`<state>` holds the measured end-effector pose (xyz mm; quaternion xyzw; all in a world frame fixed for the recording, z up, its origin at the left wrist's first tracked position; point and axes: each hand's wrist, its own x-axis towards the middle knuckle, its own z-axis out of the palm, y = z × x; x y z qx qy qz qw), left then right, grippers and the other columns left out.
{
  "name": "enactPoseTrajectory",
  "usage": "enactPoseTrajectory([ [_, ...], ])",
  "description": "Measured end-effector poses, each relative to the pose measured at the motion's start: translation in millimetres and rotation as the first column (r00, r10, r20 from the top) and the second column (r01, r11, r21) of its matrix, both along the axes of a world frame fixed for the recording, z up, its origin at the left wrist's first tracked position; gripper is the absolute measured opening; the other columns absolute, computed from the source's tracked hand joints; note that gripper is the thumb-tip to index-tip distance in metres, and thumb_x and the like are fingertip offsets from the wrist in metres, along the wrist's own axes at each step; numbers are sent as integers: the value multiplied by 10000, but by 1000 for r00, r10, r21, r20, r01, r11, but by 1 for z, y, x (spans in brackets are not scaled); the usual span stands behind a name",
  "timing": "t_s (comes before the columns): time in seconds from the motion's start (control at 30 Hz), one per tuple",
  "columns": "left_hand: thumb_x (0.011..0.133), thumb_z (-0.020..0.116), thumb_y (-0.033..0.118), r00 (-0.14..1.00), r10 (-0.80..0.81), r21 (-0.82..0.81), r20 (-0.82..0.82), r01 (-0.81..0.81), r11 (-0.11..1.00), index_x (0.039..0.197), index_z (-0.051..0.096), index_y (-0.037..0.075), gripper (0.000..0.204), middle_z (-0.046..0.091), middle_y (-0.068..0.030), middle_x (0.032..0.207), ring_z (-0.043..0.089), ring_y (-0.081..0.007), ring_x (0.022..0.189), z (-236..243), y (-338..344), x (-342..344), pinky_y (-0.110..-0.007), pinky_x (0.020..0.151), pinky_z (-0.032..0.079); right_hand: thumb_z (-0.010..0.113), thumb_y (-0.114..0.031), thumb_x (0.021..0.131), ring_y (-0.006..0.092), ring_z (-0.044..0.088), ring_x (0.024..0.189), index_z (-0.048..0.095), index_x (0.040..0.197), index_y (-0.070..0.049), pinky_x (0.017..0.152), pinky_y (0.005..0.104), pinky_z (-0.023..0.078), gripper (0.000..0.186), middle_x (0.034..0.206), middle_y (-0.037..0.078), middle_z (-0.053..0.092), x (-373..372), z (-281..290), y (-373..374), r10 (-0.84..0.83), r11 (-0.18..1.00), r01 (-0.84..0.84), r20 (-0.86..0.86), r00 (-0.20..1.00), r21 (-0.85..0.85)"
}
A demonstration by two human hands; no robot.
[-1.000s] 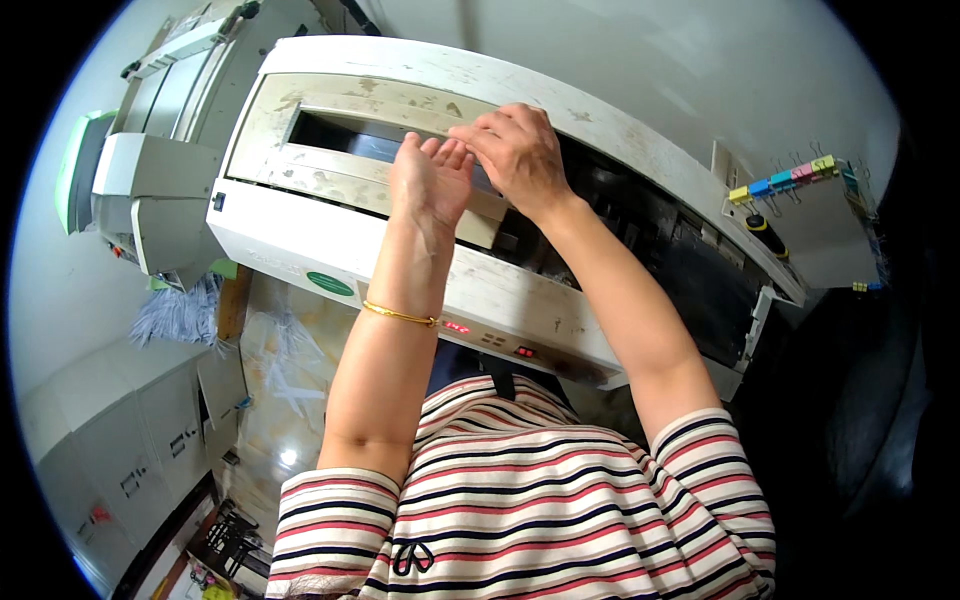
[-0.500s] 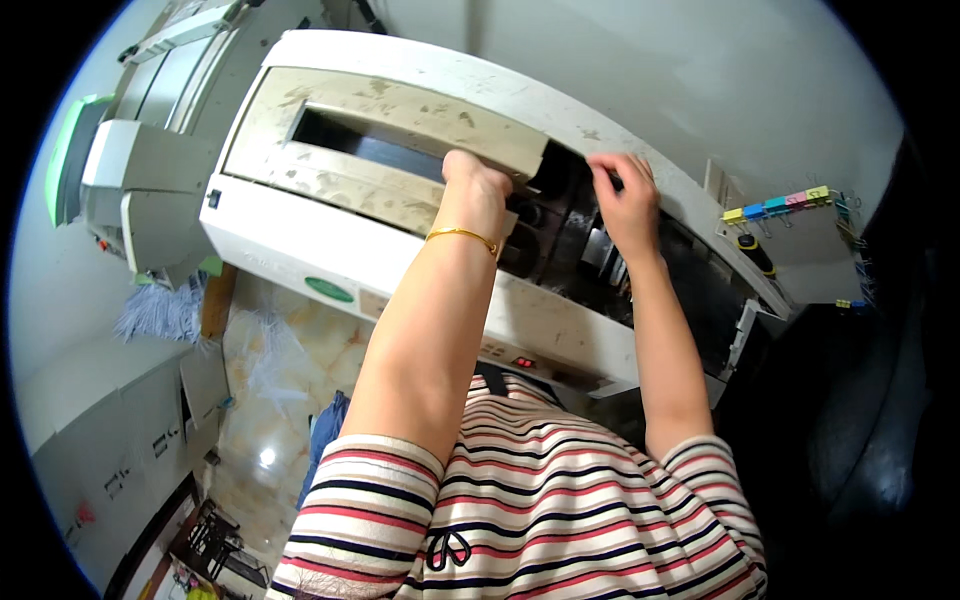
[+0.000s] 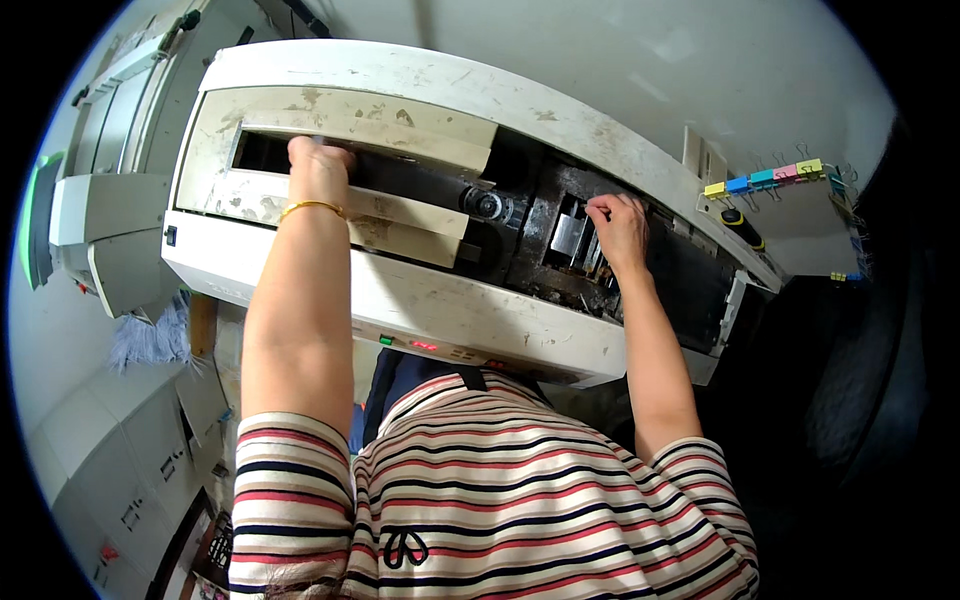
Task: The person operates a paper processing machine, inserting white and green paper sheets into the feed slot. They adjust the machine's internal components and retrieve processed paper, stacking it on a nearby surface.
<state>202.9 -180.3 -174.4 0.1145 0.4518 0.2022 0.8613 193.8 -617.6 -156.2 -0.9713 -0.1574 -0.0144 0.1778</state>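
A long white machine (image 3: 480, 305) with a stained cream top lies across in front of me; it resembles a glue binding machine. My left hand (image 3: 320, 172) reaches down into the long slot in the cream top, near its left end. Its fingers are bent down and mostly hidden, so their grip does not show. My right hand (image 3: 622, 235) hovers at the dark open bay on the right, beside a shiny metal roller (image 3: 570, 235). Thumb and forefinger are pinched together there; anything between them is too small to make out.
Colourful binder clips (image 3: 765, 178) line a rack at the right, with a black-and-yellow tool handle (image 3: 742, 228) below. Another pale machine (image 3: 115, 230) stands at the far left. A red-lit display (image 3: 424, 346) sits on the front panel near my waist.
My left hand has moved left along the slot. The right hand has lowered toward the metal roller, its fingers now pinched. My view has shifted, uncovering a round dark fitting between the hands.
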Motion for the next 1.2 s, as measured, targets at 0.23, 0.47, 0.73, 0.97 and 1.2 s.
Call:
enactPoseTrajectory([
  [0.23, 999, 316, 432, 998, 60, 61, 25, -62, 996, 1285, 547, 68, 517, 556, -162, 1319, 530, -342, 1221, -10, 41, 8, -552, 949, 475, 757, -184, 750, 270, 575, 845, 751, 812, -151, 770, 386, 476, 71, 799, 43, 617, 0, -3, 12, -51, 992, 60, 88, 995, -107],
  [0.47, 1004, 316, 407, 996, 81, 115, 45, -86, 990, 1285, 541, 58, 501, 547, -169, 1326, 534, -343, 1215, -15, 65, 13, -549, 946, 478, 765, -181, 737, 265, 567, 857, 756, 809, -162, 778, 388, 473, 75, 811, 34, 616, -1, -6, 13, -88, 990, 94, 60, 994, -105],
  [0.73, 1010, 317, 379, 997, 73, 168, 26, -76, 983, 1284, 534, 48, 482, 535, -176, 1334, 538, -344, 1209, -9, 74, 5, -546, 943, 482, 770, -210, 733, 248, 561, 910, 757, 816, -199, 817, 414, 441, 84, 853, 16, 613, -2, -12, 14, -55, 987, 65, 71, 996, -148],
  [0.97, 953, 404, 106, 919, -249, 85, -305, 287, 954, 1146, 484, -109, 299, 520, -240, 1205, 529, -323, 1072, 57, 17, -40, -440, 983, 427, 723, -179, 781, 261, 567, 884, 757, 859, -174, 794, 403, 445, 85, 849, 32, 622, -11, -2, -2, -38, 997, 41, 49, 998, -63],
  [1.2, 988, 449, 168, 70, -260, 244, -963, 635, -733, 1139, 637, -52, 326, 652, -190, 1072, 615, -270, 1026, 120, 8, -76, -364, 957, 468, 701, -109, 815, 275, 581, 780, 740, 907, -108, 742, 360, 450, 100, 819, 66, 651, -34, 32, -21, -126, 972, 108, 73, 989, 208],
])
